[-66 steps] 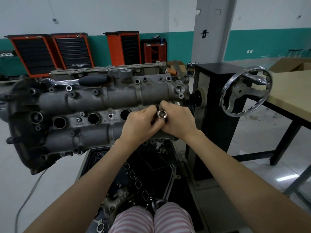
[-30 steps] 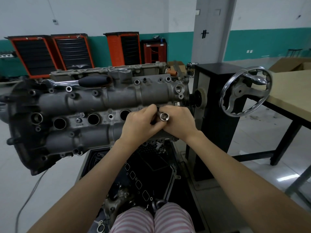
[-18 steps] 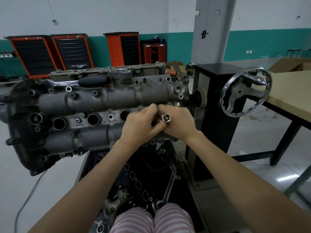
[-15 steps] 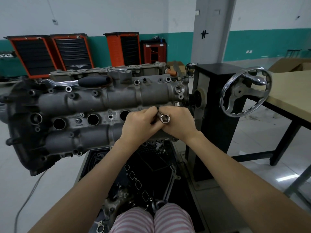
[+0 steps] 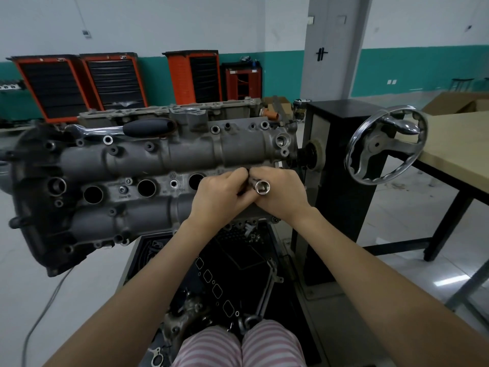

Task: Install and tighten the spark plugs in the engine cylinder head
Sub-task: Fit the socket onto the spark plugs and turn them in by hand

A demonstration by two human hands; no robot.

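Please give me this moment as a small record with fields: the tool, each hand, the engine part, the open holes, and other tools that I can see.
tool: chrome socket, open end facing the camera, at the rightmost plug well
left hand: fingers curled around the socket's shaft
right hand: grips the socket from the right
engine part: grey cylinder head on a stand
open plug holes: three visible, left of the hands
other tool: ratchet handle lying on top of the head
stand handwheel: untouched
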